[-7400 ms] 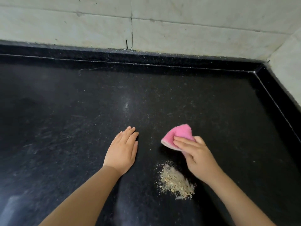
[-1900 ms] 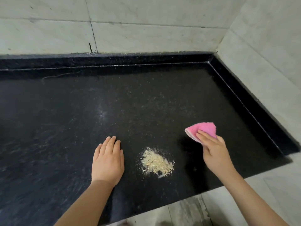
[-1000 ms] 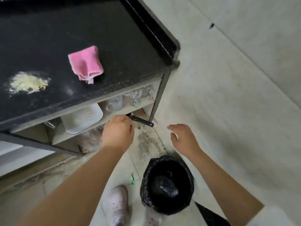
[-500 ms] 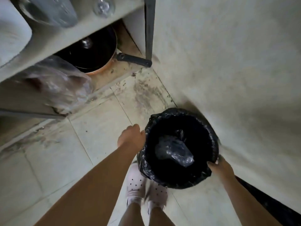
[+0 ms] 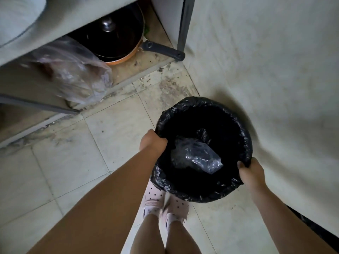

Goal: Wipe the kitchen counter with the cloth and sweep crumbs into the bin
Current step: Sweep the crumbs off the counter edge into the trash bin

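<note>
Gripping the bin (image 5: 205, 191) at its rim, both hands are closed on the black liner that is folded over the edge. Left hand (image 5: 153, 141) clasps the rim on the side nearer the shelf unit, fingers curled over the liner and into the opening. Right hand (image 5: 252, 174) clasps the opposite side, next to the wall, fingers tucked under the bunched plastic (fingertips hidden there). Both forearms reach down from the bottom of the view.

Bin: round, dark inside, seen from directly above. A crumpled clear plastic bag (image 5: 197, 158) lies at the bottom. Whether the bin is lifted off the floor tiles (image 5: 55, 171) or resting on them cannot be told from this angle. It sits over the toes of the pink dotted shoes (image 5: 165, 204), close to the pale wall (image 5: 275, 70) on the right.

Surroundings: low shelf (image 5: 143, 63) of the counter unit at upper left. On it, a dark pan (image 5: 117, 37) with an orange rim and a lid with a metal knob; its grey handle (image 5: 162, 50) points toward the metal leg (image 5: 184, 24) of the unit. Just left of the pan, a translucent plastic bag (image 5: 73, 70), blurred. Dirt and small debris speckle the shelf edge and the tiles in front of it.

Counter top, cloth and crumbs: out of view.
</note>
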### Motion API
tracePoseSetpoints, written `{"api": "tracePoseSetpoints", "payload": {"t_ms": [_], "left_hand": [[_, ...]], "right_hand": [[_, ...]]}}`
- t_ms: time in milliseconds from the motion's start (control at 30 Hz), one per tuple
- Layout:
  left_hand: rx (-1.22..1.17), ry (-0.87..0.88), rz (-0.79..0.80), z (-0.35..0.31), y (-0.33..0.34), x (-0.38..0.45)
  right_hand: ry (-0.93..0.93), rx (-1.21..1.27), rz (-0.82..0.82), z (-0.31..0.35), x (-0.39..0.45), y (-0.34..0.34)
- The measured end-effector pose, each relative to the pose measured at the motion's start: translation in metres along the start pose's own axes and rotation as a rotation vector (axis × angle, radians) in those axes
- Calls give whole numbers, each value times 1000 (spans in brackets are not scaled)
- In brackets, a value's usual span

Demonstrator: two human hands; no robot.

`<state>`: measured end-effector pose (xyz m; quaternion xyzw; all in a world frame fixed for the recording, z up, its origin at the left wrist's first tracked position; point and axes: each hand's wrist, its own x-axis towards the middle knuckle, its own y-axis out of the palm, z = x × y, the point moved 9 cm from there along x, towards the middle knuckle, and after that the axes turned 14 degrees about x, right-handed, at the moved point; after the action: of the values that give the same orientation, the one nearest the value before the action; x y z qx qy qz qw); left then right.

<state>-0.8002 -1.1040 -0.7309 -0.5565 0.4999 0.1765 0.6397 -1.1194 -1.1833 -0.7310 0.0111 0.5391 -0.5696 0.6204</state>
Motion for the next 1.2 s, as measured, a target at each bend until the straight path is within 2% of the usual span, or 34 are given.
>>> {"api": "tracePoseSetpoints", "payload": {"t_ms": [167, 400, 600, 733, 800, 900, 1000, 1100, 1200], "left_hand": [[-43, -78, -136, 32, -95, -48], [-232, -147, -285, 99, -218, -120], [-461, -252, -288, 175, -263, -162], [-498, -277, -270, 204, -282, -173], [-518, -274, -256, 214, -296, -172], [-526, -251, -229, 223, -319, -171], [-534, -226, -198, 231, -337, -168], [-559, -208, -180, 239, -349, -165], [-594, -205, -179, 243, -354, -160]], "right_hand": [[-147, -57, 111, 92, -49, 1], [-501, -232, 222, 234, -140, 21], [-625, -310, 349, 301, -197, 58], [-698, -451, 414, 331, -226, 74], [-838, -374, 325, 367, -250, 66], [-1183, -135, 134, 440, -315, 35], [-1457, -90, 10, 509, -367, 24], [-1584, -71, -83, 569, -398, 34], [-1564, -64, -125, 616, -404, 58]]}}
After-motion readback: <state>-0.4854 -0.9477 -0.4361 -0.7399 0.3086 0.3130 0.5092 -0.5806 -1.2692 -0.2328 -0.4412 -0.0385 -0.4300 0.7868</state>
